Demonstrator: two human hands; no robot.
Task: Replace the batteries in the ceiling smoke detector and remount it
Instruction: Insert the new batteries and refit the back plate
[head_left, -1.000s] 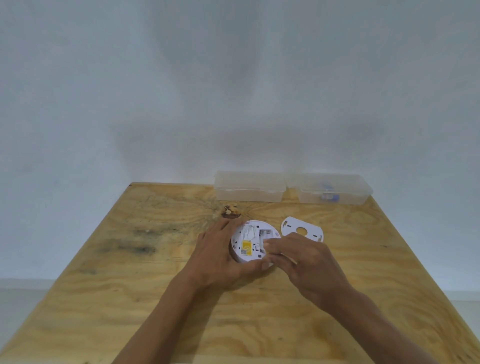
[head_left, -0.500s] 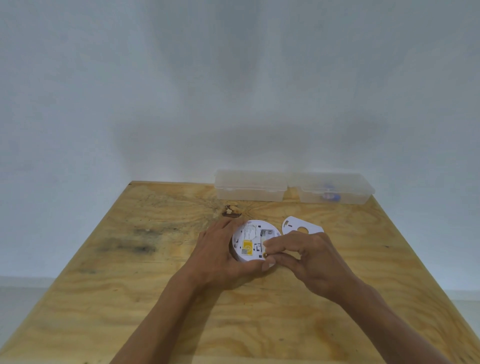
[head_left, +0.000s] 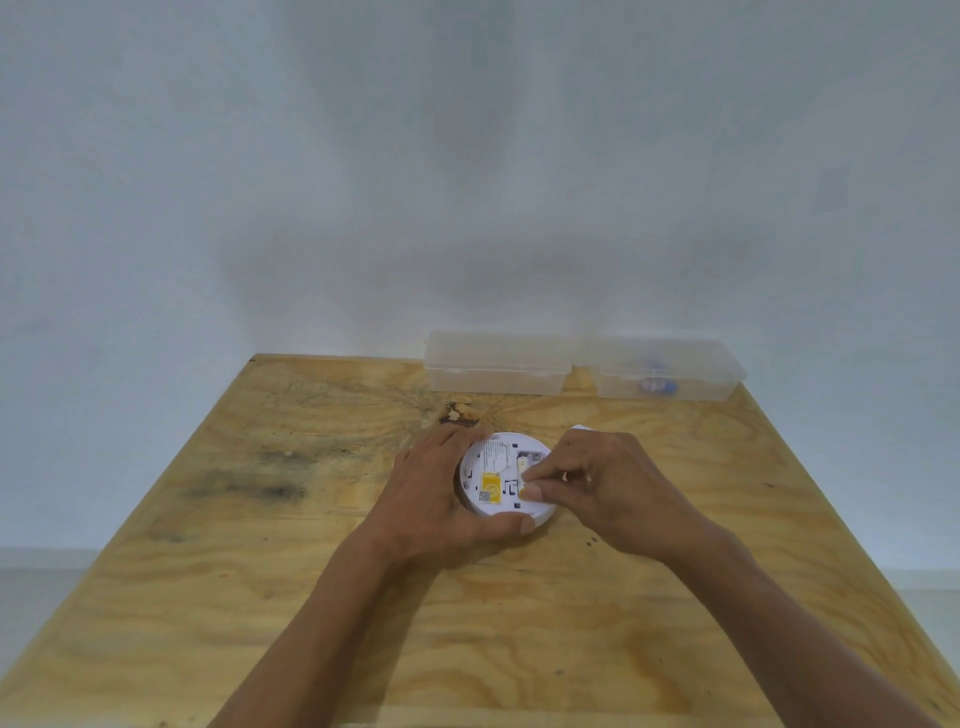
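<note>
A round white smoke detector (head_left: 496, 470) lies back side up on the plywood table (head_left: 260, 571), showing a yellow label and printed text. My left hand (head_left: 436, 499) wraps around its left and near rim, thumb along the front edge. My right hand (head_left: 597, 488) is over its right half, thumb and fingers pinched at the battery bay; whether they hold anything is hidden. Only a sliver of the white mounting plate (head_left: 581, 428) shows behind my right hand.
Two clear lidded plastic boxes stand at the table's far edge against the wall: the left box (head_left: 496, 364) looks empty, the right box (head_left: 670, 371) holds something blue. A dark knot (head_left: 457, 413) marks the wood just beyond the detector.
My right hand has slid up and left over the detector's right side, now covering most of the mounting plate. My left hand has kept its hold on the detector.
</note>
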